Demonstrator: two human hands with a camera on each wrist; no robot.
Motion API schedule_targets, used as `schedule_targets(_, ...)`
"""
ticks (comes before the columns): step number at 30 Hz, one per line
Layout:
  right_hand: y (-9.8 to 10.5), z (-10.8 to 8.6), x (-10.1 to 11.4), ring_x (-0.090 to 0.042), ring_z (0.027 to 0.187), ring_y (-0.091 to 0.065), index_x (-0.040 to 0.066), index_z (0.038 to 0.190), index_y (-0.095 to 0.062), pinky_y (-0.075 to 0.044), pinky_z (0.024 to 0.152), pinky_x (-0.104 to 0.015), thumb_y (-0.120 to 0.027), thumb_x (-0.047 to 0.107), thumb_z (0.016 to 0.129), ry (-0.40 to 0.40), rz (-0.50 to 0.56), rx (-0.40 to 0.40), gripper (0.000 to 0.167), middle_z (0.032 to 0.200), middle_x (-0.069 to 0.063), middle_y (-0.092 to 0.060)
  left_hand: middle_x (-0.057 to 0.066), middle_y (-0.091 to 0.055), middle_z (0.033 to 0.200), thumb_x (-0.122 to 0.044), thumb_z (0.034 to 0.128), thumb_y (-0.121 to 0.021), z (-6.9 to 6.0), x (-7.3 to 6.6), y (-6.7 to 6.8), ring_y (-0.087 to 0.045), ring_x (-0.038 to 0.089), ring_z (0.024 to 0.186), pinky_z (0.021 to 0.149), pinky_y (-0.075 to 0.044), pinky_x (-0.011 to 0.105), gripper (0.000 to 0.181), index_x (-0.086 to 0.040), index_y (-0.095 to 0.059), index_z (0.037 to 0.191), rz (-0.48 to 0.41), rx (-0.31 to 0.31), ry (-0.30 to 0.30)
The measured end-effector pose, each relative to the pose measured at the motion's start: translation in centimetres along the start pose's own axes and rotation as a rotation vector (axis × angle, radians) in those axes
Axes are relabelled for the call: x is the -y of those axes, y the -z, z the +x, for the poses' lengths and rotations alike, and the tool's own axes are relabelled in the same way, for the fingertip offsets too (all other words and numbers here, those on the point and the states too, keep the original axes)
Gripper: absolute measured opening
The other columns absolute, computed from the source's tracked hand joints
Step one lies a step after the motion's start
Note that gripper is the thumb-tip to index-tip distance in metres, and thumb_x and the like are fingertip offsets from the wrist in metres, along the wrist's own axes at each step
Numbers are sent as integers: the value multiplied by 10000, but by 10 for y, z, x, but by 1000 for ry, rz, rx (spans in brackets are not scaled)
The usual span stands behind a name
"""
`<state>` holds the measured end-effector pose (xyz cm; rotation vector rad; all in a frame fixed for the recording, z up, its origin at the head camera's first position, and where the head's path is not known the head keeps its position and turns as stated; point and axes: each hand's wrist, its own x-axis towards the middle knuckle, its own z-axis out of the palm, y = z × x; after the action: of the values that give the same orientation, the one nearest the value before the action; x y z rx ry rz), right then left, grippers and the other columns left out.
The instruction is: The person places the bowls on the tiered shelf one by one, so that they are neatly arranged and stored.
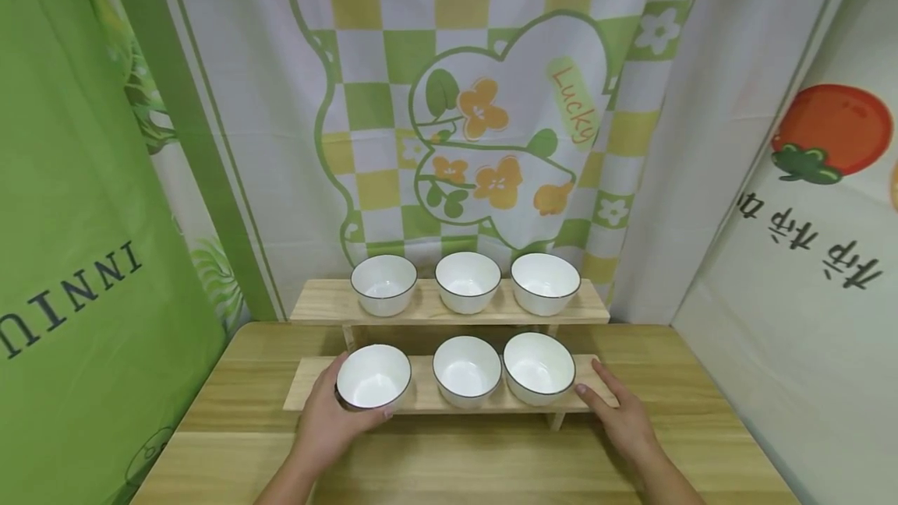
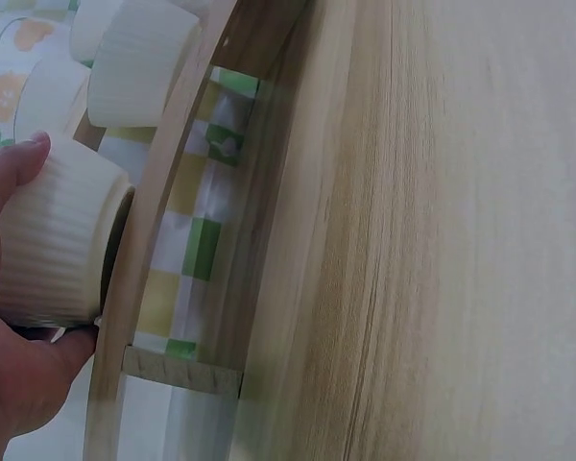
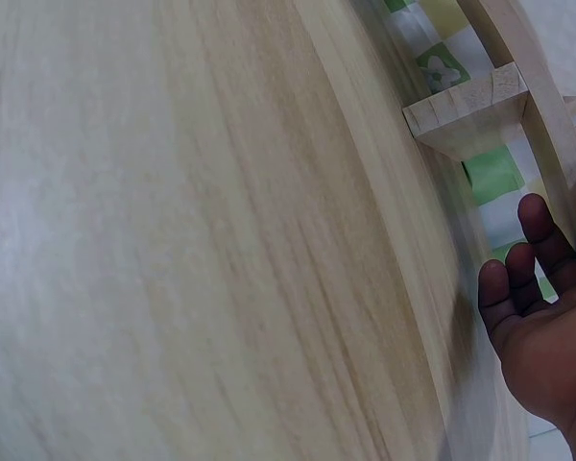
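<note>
My left hand holds the left white bowl of the front row, thumb at its near side and fingers round its left. In the left wrist view this ribbed bowl tilts, part of its base off the wooden shelf. A middle bowl and a right bowl stand beside it, close together, on the lower shelf board. My right hand is at the board's right end, fingers spread, holding nothing; its thumb tip is close to the right bowl.
Behind and higher, an upper shelf board carries three more white dark-rimmed bowls: left, middle and right. The stand rests on a wood-grain table. Patterned cloth hangs behind, with a green curtain at the left.
</note>
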<state>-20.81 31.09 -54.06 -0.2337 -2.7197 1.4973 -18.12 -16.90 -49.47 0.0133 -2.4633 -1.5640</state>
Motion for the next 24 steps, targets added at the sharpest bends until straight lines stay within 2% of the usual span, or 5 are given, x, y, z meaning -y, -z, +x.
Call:
schedule_targets(6,0,1,1,-518,1515,-192,226,1643,-323,-175,1191,-696,-623,654,960,-4,-19,12,860,1670,-246,-235,189,-462,1507,-323,592,-1041,7,0,-4,-513,381,1330,1085,-410,562,1187,-86,-402,1565,-24,4,-18)
schedule_targets(15,0,1,3,-509,1517,-196,234,1642,-326,-178,1196,-685,-632,648,958,-2,-16,15,857,1671,-242,-241,196,-459,1508,-376,585,-1035,14,0,-10,-518,386,1328,1093,-410,565,1200,-99,-399,1564,4,-9,-11)
schedule_targets(24,3,0,5,-519,1513,-194,218,1646,-313,-173,1194,-688,-629,631,969,-4,-27,19,854,1664,-259,-237,220,-401,1554,-384,608,-1027,19,-3,-16,-466,404,1377,1138,-365,589,1271,-52,-309,1603,-8,15,-6)
